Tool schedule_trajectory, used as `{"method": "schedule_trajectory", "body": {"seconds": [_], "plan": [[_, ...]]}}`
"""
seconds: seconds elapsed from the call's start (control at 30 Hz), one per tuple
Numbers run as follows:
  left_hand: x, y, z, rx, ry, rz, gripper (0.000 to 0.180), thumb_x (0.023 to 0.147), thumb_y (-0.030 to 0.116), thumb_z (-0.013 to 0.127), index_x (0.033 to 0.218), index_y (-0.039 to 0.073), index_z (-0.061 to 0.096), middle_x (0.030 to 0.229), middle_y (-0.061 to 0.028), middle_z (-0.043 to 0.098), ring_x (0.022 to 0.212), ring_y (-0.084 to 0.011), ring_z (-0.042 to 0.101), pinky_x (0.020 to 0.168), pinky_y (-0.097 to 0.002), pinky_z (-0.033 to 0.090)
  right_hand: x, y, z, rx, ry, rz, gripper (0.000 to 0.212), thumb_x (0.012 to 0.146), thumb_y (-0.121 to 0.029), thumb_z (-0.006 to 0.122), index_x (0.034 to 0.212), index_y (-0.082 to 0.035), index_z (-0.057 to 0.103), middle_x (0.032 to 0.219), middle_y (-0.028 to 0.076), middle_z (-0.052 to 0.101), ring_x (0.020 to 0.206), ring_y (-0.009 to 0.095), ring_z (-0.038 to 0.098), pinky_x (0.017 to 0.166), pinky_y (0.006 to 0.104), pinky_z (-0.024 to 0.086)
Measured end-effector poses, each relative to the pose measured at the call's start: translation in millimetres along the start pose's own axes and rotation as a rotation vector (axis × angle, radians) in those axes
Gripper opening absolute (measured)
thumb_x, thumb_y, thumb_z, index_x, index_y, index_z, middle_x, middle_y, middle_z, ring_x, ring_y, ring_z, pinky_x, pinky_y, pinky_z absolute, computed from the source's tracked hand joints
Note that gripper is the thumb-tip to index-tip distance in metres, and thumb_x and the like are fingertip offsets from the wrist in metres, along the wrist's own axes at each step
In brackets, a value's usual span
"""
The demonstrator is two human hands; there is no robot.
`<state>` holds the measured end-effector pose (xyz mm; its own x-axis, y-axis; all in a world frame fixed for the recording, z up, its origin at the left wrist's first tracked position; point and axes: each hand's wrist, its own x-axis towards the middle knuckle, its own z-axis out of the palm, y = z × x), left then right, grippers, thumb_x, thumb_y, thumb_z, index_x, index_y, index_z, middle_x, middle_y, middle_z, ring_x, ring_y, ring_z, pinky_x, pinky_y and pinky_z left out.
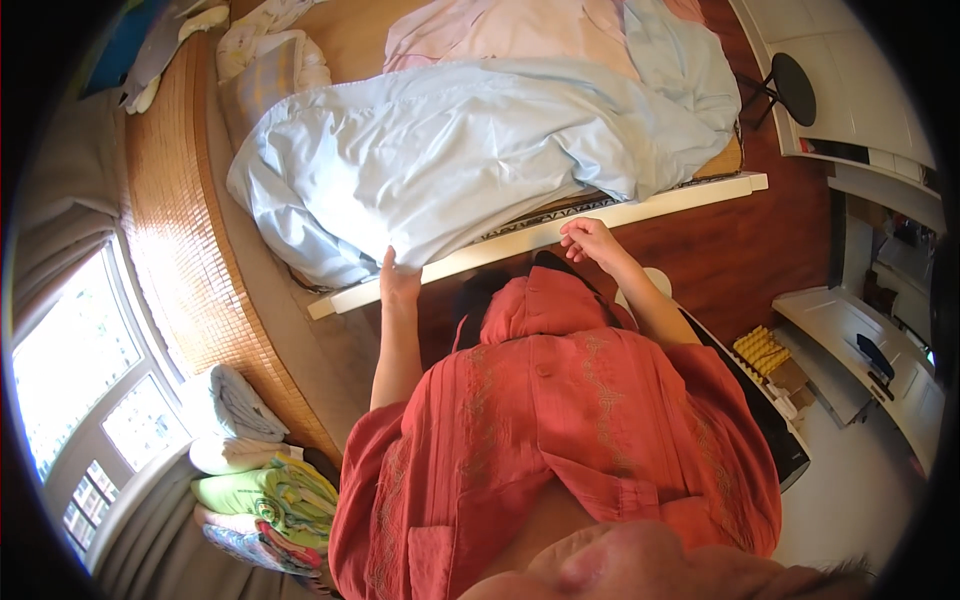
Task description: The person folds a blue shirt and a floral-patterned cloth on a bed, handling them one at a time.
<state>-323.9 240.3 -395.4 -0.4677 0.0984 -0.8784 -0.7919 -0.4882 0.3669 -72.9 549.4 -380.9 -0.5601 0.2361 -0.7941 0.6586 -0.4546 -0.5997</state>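
A pale blue bed sheet [470,150] lies rumpled across the bed, with its near edge drawn over the white bed frame [650,212] at the left. My left hand [402,282] pinches that near edge, thumb on top, at the frame's left part. To the right, my right hand [590,242] hovers just over the frame's edge with its fingers curled in; no cloth shows in it. Between the hands, a strip of dark patterned mattress side [545,214] shows below the sheet. Pink bedding [510,35] lies beyond the blue cloth.
A ledge with a woven tan mat [175,200] runs along the left, under a window [85,350]. Folded quilts [265,500] are stacked at the lower left. A round black stool [793,88] stands at the far right, and a white desk [870,350] at the right.
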Motion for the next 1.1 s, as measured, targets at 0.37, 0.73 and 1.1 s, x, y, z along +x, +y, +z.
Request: {"method": "schedule_trajectory", "body": {"seconds": [0.37, 0.73, 1.1], "plan": [[-145.1, 124.5, 63.4, 0.172, 0.049, 0.257, 0.047, 0.086, 0.015, 0.059, 0.128, -0.003, 0.046, 0.126, -0.018, 0.055, 0.117, -0.0344, 0.051, 0.103, -0.05, 0.04, 79.0, 24.7, -39.5, 0.815, 0.14, 0.061, 0.076, 0.089, -0.063, 0.048, 0.131, -0.001, 0.036, 0.118, 0.021, 0.055, 0.099, 0.034, 0.06, 0.084, 0.0439, 0.051], [-163.1, 141.3, 22.4, 0.267, 0.146, 0.463, 0.044, 0.088, 0.014, 0.058, 0.126, -0.003, 0.048, 0.123, -0.0172, 0.056, 0.113, -0.0319, 0.054, 0.099, -0.0461, 0.045, 114.9, 2.8, -95.3, 0.588, 0.454, 0.01, 0.027, 0.079, -0.011, 0.067, 0.091, 0.009, 0.054, 0.085, 0.019, 0.062, 0.069, 0.029, 0.064, 0.047, 0.04, 0.052], [-57.7, 132.3, -37.8, 0.38, 0.233, 0.445, 0.041, 0.085, 0.011, 0.065, 0.122, -0.003, 0.053, 0.115, -0.0145, 0.06, 0.103, -0.0277, 0.06, 0.084, -0.042, 0.054, 94.4, -33.7, -116.7, -0.86, 0.632, -0.381, 0.023, 0.085, -0.026, 0.058, 0.095, -0.006, 0.063, 0.091, 0.018, 0.064, 0.088, 0.04, 0.06, 0.076, 0.0472, 0.049]]}}
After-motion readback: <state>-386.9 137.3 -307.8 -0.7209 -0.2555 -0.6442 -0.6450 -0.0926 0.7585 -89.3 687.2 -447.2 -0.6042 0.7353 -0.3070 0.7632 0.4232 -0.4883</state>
